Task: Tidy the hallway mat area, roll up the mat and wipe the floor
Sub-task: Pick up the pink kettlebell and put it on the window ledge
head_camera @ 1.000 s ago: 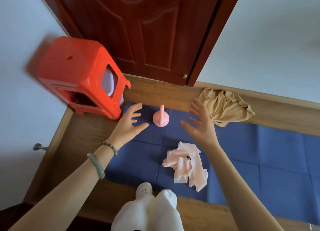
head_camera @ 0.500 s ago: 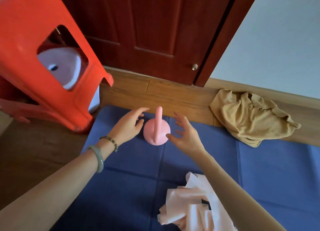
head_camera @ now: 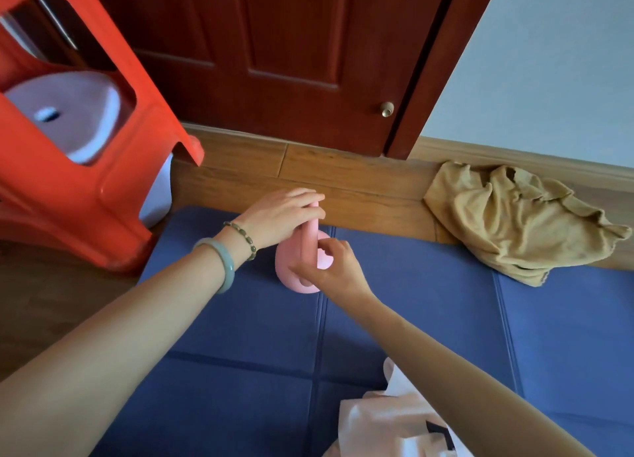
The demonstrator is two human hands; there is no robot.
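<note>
Mat: the dark blue padded folding mat (head_camera: 394, 319) lies flat on the brown wood-plank floor (head_camera: 343, 178), its far edge running parallel to the door sill and its far-left corner just beside the stool's leg.
Pink object: a pale pink plastic piece with a round base and upright stem (head_camera: 310, 250) stands on the mat near its far edge, on a fold crease.
Left hand: the left hand (head_camera: 281, 213) is curled over the top of the stem, gripping it.
Right hand: the right hand (head_camera: 331, 268) pinches the stem lower down, over the base.
Stool: an orange-red plastic stool (head_camera: 79, 168) stands off the mat's far-left corner, with a pale lilac tub (head_camera: 85, 113) under it.
Rag: a crumpled tan cloth (head_camera: 514, 220) lies on the floor, overlapping the mat's far edge to the right.
Near edge: a crumpled pale pink cloth (head_camera: 387, 425) lies on the mat at the frame's bottom.
Open room: a bare strip of floor runs between the mat's far edge and the dark red wooden door (head_camera: 274, 55).
</note>
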